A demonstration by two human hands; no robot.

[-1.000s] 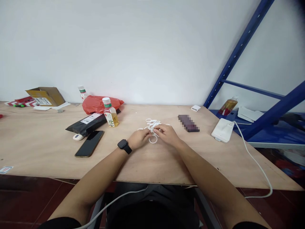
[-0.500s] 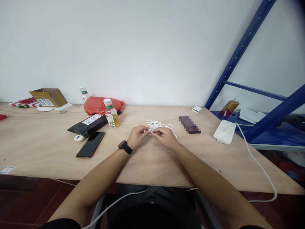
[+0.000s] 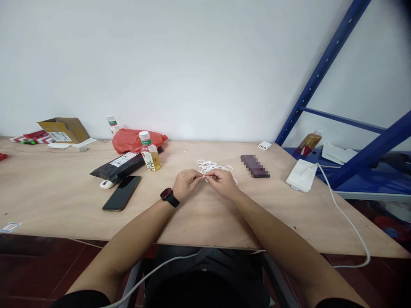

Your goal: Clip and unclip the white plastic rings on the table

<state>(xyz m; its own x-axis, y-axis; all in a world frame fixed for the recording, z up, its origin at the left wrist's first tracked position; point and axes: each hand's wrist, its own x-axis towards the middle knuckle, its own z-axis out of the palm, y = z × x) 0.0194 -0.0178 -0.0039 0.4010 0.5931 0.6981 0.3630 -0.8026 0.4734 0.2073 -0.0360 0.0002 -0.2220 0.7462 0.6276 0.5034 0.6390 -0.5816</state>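
Observation:
My left hand (image 3: 185,183), with a black watch (image 3: 168,196) on its wrist, and my right hand (image 3: 222,182) meet fingertip to fingertip over the plywood table (image 3: 205,214). Both pinch at a small white ring (image 3: 204,176) between them, fingers curled. Just behind the hands lies a loose heap of several white rings (image 3: 214,166), touching the table. What exactly sits inside the pinch is mostly hidden by my fingers.
Left of my hands lie a black phone (image 3: 122,193), a white oval thing (image 3: 105,184), a black parcel (image 3: 120,164), a tea bottle (image 3: 148,152) and a red bag (image 3: 135,139). Right stand a dark block (image 3: 255,166), a white device (image 3: 302,175) with cable, and blue shelving (image 3: 362,154).
A second ago my hands held a white ring lower, near the table. They have since risen slightly and drawn together, and that ring no longer hangs below the fingers.

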